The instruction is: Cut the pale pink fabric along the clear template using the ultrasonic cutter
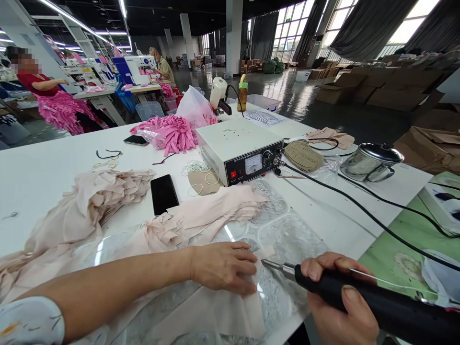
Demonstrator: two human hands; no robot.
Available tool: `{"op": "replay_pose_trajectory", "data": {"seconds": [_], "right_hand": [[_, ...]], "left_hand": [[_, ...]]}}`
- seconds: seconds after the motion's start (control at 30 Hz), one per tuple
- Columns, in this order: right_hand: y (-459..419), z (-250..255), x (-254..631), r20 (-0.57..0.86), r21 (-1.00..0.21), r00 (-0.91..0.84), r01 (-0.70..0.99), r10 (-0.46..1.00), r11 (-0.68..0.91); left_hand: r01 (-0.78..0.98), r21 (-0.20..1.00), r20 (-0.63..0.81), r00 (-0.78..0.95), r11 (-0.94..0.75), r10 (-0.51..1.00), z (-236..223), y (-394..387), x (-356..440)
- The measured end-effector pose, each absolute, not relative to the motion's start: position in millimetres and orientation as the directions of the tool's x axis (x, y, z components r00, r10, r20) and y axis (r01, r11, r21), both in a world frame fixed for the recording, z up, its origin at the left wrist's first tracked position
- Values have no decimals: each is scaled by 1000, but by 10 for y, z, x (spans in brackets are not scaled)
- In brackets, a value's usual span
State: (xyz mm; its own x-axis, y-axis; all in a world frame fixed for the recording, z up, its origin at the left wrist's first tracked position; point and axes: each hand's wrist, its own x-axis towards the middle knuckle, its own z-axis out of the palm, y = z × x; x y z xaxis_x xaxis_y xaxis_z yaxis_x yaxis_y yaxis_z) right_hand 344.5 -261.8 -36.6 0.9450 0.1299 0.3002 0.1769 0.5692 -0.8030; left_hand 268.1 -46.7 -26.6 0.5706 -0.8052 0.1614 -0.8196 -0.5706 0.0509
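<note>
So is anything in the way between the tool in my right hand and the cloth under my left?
Nothing visible is. The metal tip sits right by the edge of the pale cloth, with the left hand just beside it.

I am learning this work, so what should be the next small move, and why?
Perhaps the left hand should draw its fingertips back slightly, keeping the beige fabric down, because the metal tip of the black handheld tool in the right hand points toward them from very close.

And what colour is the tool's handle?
The tool's handle is black; the head view shows it best.
</note>
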Motion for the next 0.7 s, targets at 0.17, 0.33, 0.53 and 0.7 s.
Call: {"op": "replay_pose_trajectory", "data": {"seconds": [0.17, 0.33, 0.53, 0.7], "right_hand": [[-2610, -340, 3453, 290, -806, 948, 169, 129, 568], [-2622, -332, 3445, 271, -809, 954, 155, 126, 567], [-2606, -329, 3466, 250, -810, 961, 142, 116, 569], [-2618, -306, 3456, 224, -809, 969, 126, 103, 574]], "left_hand": [[-824, 42, 195, 562, -565, -804, -259, -473, 2675], [-816, 36, 189, 572, -576, -798, -265, -479, 2674], [-816, 27, 161, 574, -578, -803, -255, -477, 2676], [-797, 66, 144, 604, -601, -784, -272, -471, 2668]]}}
